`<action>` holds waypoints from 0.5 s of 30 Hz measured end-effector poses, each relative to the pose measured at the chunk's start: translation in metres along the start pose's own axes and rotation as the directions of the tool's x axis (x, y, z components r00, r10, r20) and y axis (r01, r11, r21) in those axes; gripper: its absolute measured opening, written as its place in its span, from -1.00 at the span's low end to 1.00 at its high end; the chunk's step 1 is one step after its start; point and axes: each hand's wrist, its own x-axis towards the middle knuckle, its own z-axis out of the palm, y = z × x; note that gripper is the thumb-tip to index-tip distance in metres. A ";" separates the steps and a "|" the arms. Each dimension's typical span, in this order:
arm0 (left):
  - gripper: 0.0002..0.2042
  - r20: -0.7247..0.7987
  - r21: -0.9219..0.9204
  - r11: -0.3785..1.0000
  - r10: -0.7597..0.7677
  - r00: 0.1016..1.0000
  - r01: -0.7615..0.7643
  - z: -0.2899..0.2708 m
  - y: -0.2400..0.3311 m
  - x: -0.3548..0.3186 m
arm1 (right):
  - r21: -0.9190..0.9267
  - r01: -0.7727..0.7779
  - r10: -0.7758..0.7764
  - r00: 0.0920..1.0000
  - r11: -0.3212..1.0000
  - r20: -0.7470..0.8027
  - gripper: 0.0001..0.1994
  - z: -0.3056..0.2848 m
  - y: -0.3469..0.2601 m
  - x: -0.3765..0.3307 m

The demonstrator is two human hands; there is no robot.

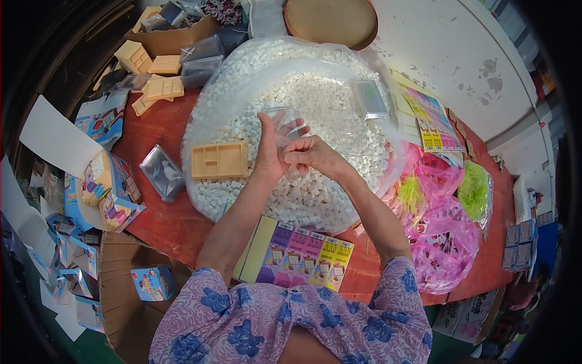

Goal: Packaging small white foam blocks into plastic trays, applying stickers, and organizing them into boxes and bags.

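Observation:
Above a big clear bag (209, 79) of small white cubes (303, 91), my two hands meet. My left hand (271, 145) has its thumb raised and fingers stretched out behind a thin clear plastic piece (285, 114), which it supports. My right hand (314, 156) is closed, thumb and fingers pinched together beside the left palm, apparently at the lower part of that plastic. Its exact shape is hard to make out. Left of my hands, a cream compartment tray (219, 160) lies on the bag. A clear case (371, 99) rests on the bag's far right.
Cream trays (163, 88) and clear cases (203, 60) are piled far left. Blue printed boxes (121, 182) stand left, beside another clear case (162, 173). Coloured printed sheets (303, 255) lie nearest me. Pink plastic bags (442, 249) and green strands (474, 191) cover the right side of the red table (160, 224).

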 end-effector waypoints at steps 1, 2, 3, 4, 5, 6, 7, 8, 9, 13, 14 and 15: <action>-0.04 -0.005 0.011 1.000 -0.005 1.000 0.005 0.001 0.000 0.000 | 0.000 0.000 0.000 1.000 1.000 -0.002 -0.87 0.002 -0.001 -0.001; -0.04 -0.005 0.012 1.000 -0.003 1.000 0.003 0.000 -0.001 0.001 | -0.058 0.000 -0.002 0.999 0.998 -0.038 -0.89 0.006 -0.003 -0.002; -0.06 -0.012 0.041 0.999 0.002 1.000 -0.002 -0.002 -0.002 0.002 | -0.114 -0.002 -0.006 0.997 0.993 -0.073 -0.91 0.011 -0.006 -0.004; -0.08 -0.018 0.070 0.998 0.008 1.000 -0.006 -0.004 -0.003 0.003 | -0.114 -0.001 -0.007 0.997 0.993 -0.073 -0.91 0.015 -0.011 -0.007; -0.08 -0.022 0.072 0.997 0.012 1.000 -0.011 -0.007 -0.002 0.004 | -0.462 0.072 -0.172 0.969 0.884 -0.178 -0.92 0.021 -0.017 -0.010; -0.11 -0.038 0.145 0.988 0.052 0.998 -0.046 -0.008 -0.002 0.006 | -0.754 0.076 -0.359 0.907 0.653 -0.220 -0.93 0.025 -0.024 -0.014; -0.14 -0.051 0.218 0.973 0.094 0.994 -0.080 -0.009 -0.002 0.008 | -0.754 0.076 -0.358 0.907 0.653 -0.219 -0.93 0.024 -0.033 -0.017; -0.14 -0.050 0.219 0.972 0.093 0.994 -0.080 -0.009 0.001 0.009 | -0.886 0.047 -0.497 0.841 0.461 -0.215 -0.95 0.018 -0.042 -0.021; -0.16 -0.117 0.206 0.976 0.096 0.989 -0.070 -0.009 0.006 0.010 | -0.968 -0.014 -0.623 0.763 0.250 -0.172 -0.96 0.013 -0.048 -0.022; -0.19 -0.229 0.155 0.986 0.102 0.968 -0.067 -0.011 0.008 0.011 | -0.974 -0.216 -0.695 0.689 0.075 -0.206 -0.97 -0.006 -0.048 -0.013; -0.19 -0.255 0.136 0.988 0.104 0.961 -0.071 -0.012 0.008 0.010 | -0.974 -0.216 -0.697 0.687 0.075 -0.206 -0.97 -0.008 -0.042 -0.011; -0.19 -0.254 0.137 0.988 0.106 0.961 -0.073 -0.013 0.007 0.010 | -0.973 -0.210 -0.701 0.679 0.096 -0.216 -0.95 -0.008 -0.037 -0.009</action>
